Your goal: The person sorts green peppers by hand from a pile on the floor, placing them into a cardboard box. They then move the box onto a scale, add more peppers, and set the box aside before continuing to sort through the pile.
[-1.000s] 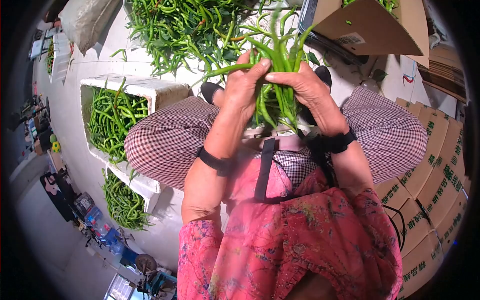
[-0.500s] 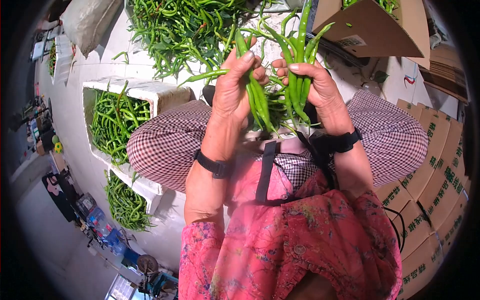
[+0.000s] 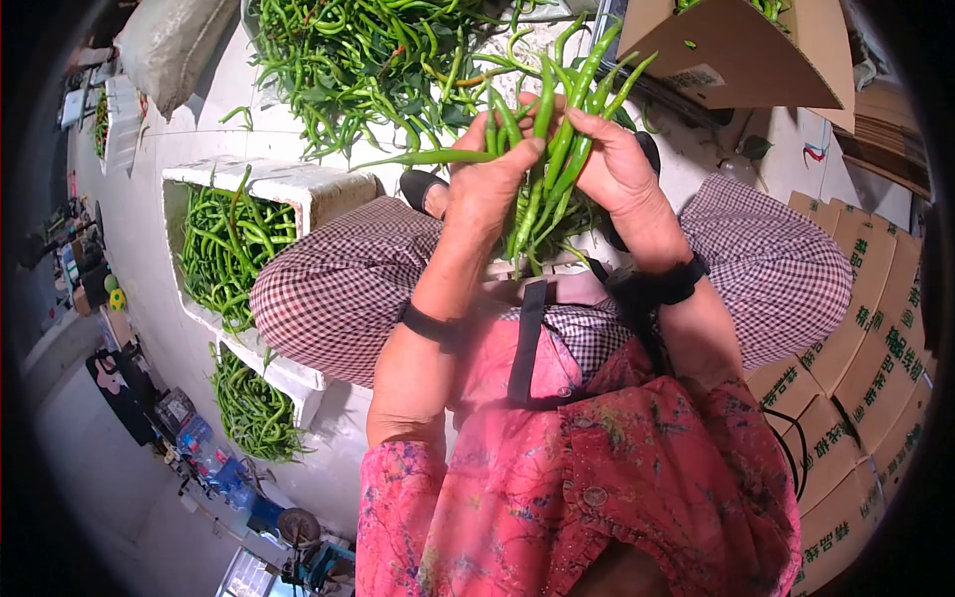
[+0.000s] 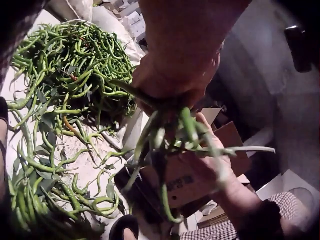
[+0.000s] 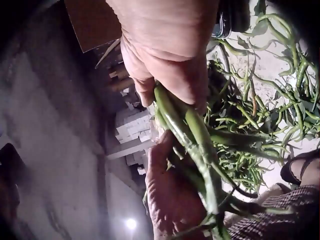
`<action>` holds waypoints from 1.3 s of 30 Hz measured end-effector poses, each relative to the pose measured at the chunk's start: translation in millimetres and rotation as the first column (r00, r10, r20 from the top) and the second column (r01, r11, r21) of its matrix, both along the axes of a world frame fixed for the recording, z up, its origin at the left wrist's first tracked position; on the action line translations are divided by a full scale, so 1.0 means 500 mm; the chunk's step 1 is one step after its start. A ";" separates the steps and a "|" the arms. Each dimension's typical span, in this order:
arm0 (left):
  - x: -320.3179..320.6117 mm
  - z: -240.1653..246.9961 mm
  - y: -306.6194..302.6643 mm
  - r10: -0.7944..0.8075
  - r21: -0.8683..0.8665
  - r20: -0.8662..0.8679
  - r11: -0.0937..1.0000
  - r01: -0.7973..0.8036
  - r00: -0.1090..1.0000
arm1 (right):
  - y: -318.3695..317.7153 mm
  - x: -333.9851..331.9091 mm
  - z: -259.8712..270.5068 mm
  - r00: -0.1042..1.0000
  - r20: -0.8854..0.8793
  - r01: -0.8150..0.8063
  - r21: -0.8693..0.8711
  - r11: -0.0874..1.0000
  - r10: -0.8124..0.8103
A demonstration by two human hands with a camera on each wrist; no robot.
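My left hand (image 3: 485,181) grips several long green chili peppers, and one pepper (image 3: 428,157) juts out sideways to the left. Close against it, my right hand (image 3: 622,171) holds another bunch of green chili peppers (image 3: 555,164) between thumb and fingers. The two bunches overlap, tips and stems pointing up and down. In the right wrist view, peppers (image 5: 192,132) run from under the right thumb toward the left hand (image 5: 172,192). Below the hands lie more peppers, partly hidden by them. The left wrist view has the held peppers (image 4: 187,127) blurred.
A large heap of chili peppers (image 3: 348,75) lies ahead on the floor. White foam boxes (image 3: 333,184) of peppers stand at the left. An open cardboard box (image 3: 736,60) is at the upper right, with flattened cartons (image 3: 846,348) at the right. Checked trouser knees flank the hands.
The hands were together, drew apart with peppers in each half a second ago, and are now together again. The right hand's peppers have swung over to the left hand's bunch.
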State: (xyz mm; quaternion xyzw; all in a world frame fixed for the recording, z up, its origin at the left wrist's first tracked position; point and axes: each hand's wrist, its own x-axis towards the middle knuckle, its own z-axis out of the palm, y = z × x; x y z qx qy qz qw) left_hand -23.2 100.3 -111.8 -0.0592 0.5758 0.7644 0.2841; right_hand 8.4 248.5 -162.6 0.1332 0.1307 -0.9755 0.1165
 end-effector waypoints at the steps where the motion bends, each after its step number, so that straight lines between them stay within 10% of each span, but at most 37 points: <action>1: -0.002 0.009 -0.003 0.040 0.002 0.035 0.999 -0.040 0.999 | 0.003 -0.004 0.002 0.999 -0.034 -0.005 -0.061 0.998 0.003; 10: -0.029 0.007 -0.034 -0.005 0.303 0.192 0.951 -0.054 0.981 | 0.025 0.001 -0.006 0.996 0.088 0.036 -0.096 0.995 -0.028; 17: -0.033 0.011 -0.037 0.102 0.194 0.163 0.972 -0.133 0.981 | 0.017 0.018 0.005 0.990 0.113 -0.112 0.299 0.948 0.081; 19: -0.035 0.008 -0.040 0.112 0.195 0.140 0.971 -0.139 0.984 | 0.014 0.017 0.021 0.891 0.231 -0.412 0.774 0.482 0.391; 20: -0.037 0.007 -0.041 0.134 0.161 0.113 0.975 -0.151 0.985 | 0.019 0.018 0.034 0.784 0.396 -0.477 0.877 0.056 0.479; 25: -0.042 0.010 -0.039 0.200 0.103 0.103 0.972 -0.210 0.974 | 0.021 0.041 -0.051 0.791 0.426 -0.443 0.894 -0.068 0.438; 27: -0.042 0.002 -0.044 0.191 0.108 0.110 0.973 -0.203 0.975 | 0.027 0.042 -0.066 0.822 0.355 -0.371 0.927 -0.056 0.445; 29: -0.044 -0.009 -0.044 0.187 0.078 0.090 0.978 -0.194 0.978 | 0.035 0.036 -0.050 0.879 0.321 -0.477 0.631 0.612 0.353; 30: -0.045 -0.007 -0.045 0.193 0.066 0.102 0.977 -0.201 0.976 | 0.041 0.031 -0.042 0.925 0.222 -0.379 0.534 0.756 0.307; 33: -0.040 0.000 -0.044 0.201 0.055 0.103 0.977 -0.208 0.974 | 0.052 0.016 -0.017 0.982 0.101 -0.179 0.190 0.965 0.163; 39: -0.017 0.059 -0.016 0.053 0.101 0.101 0.993 -0.063 0.993 | 0.037 0.005 -0.005 0.989 0.033 -0.146 -0.040 0.989 0.147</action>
